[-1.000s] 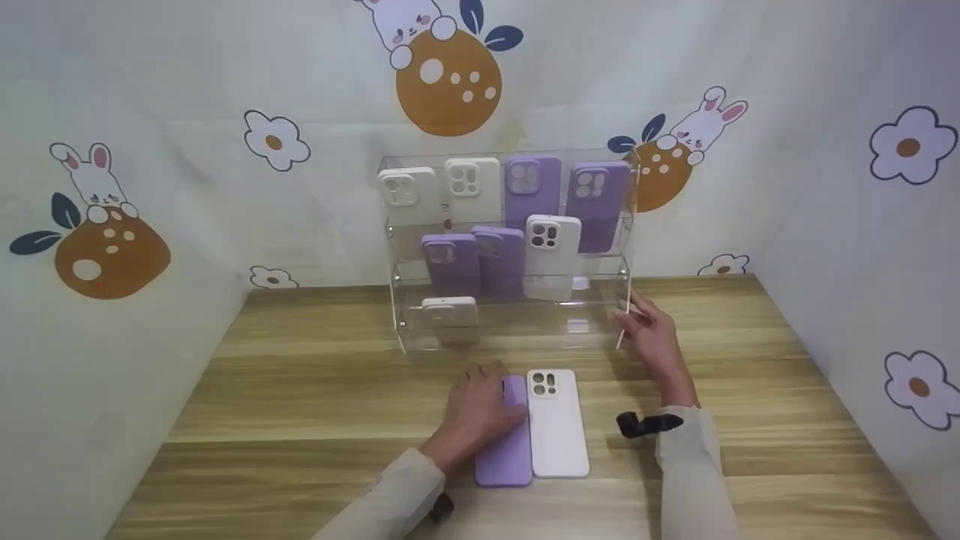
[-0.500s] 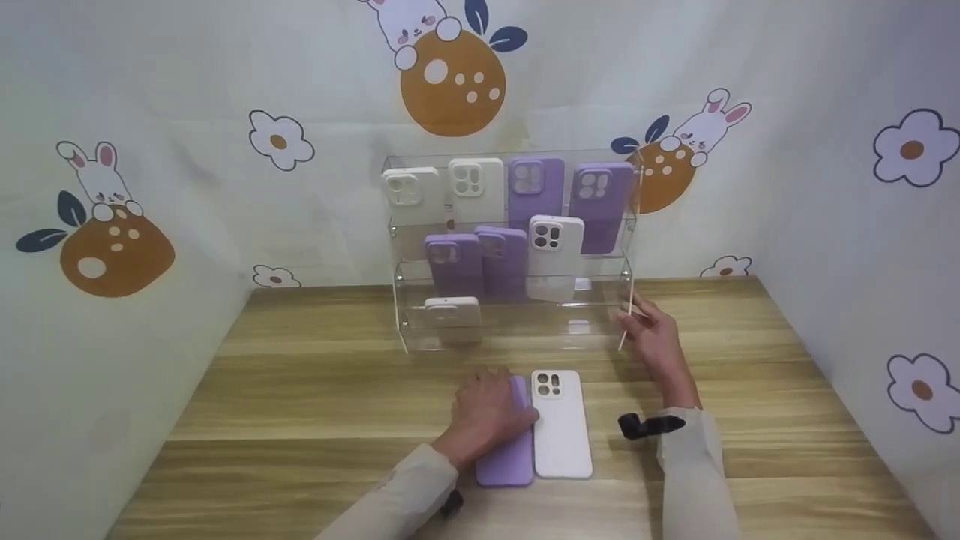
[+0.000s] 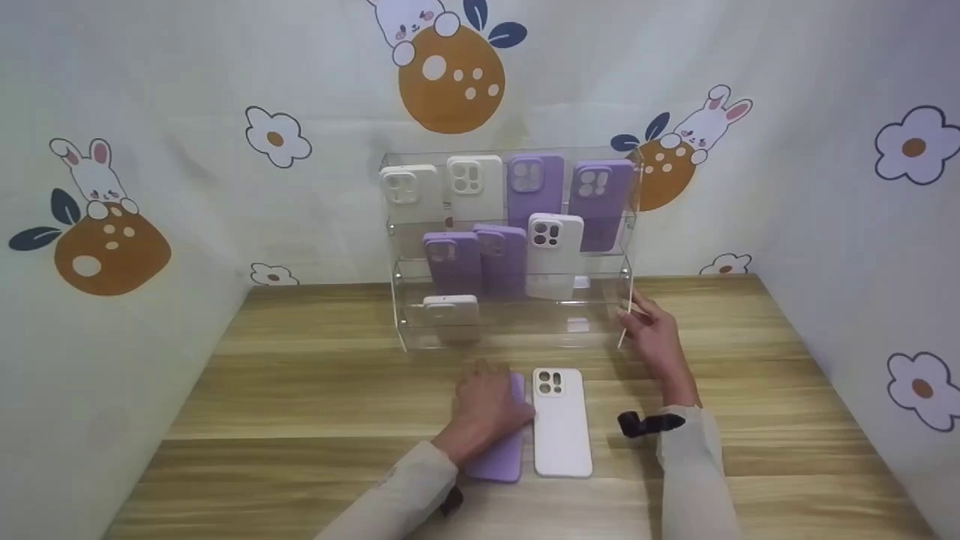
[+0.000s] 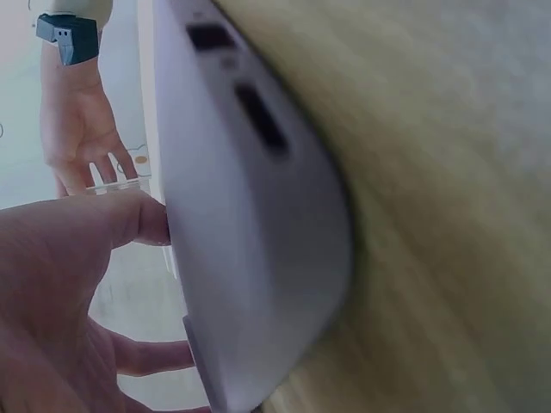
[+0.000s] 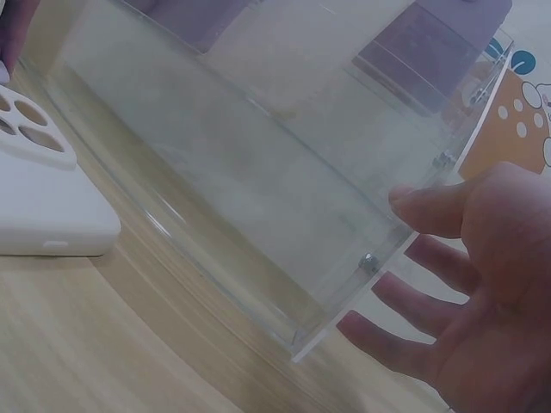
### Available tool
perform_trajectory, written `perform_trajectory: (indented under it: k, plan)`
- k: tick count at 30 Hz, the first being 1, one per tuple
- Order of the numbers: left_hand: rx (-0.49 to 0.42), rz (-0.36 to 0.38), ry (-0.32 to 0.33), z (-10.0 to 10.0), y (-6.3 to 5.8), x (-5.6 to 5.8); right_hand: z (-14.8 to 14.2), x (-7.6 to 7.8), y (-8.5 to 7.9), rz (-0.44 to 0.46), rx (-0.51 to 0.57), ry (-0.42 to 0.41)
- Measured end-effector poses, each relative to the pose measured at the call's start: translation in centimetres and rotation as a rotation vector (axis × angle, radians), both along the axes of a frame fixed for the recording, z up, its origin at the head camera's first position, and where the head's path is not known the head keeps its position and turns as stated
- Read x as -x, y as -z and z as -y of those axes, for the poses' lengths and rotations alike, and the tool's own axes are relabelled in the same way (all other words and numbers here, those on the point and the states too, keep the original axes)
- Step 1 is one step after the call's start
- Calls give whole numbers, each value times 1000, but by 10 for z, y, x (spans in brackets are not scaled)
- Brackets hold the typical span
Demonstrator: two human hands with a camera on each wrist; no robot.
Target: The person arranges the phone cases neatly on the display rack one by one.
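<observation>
My left hand (image 3: 486, 405) holds a purple phone case (image 3: 496, 463) by its long sides, low over the wooden table. In the left wrist view the thumb and fingers bear on the case (image 4: 228, 206), which shows its end with small cut-outs; whether it touches the table I cannot tell. Just to its right lies a white phone case (image 3: 564, 431), camera openings toward the stand. At the right side of a clear acrylic display stand (image 3: 525, 337), my right hand (image 3: 654, 341) grips the side panel; the right wrist view shows the thumb (image 5: 430, 209) inside and fingers outside.
The stand's top tier bears white cases (image 3: 475, 191) and purple cases (image 3: 600, 206). Two purple cases (image 3: 452, 262) and a white one (image 3: 555, 259) stand in a middle tier. Another white case (image 3: 450, 310) sits low at the left. Patterned cloth walls surround the table (image 3: 300, 405).
The purple case under my left hand has shifted slightly left, and a gap now separates it from the white case. My right hand stays at the stand's side panel.
</observation>
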State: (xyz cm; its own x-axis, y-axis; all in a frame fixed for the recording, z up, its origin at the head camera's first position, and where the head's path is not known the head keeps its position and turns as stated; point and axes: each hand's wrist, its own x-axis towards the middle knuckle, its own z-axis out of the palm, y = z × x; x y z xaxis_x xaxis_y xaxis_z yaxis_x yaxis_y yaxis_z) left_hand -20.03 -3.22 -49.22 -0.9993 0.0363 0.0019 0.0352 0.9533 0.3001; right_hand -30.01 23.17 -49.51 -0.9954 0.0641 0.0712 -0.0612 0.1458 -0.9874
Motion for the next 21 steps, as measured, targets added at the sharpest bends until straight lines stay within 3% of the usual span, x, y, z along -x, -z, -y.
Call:
perform_trajectory:
  k: [11,15,21]
  plan:
    - [-117,-72,6,-1,-16,7,1,1,0,4,-6,-9]
    - [-152,-151,0,-5,-25,11,1,1,0,2,-1,-8]
    - [-203,-328,-3,-16,-43,19,0,1,1,-4,-10,1]
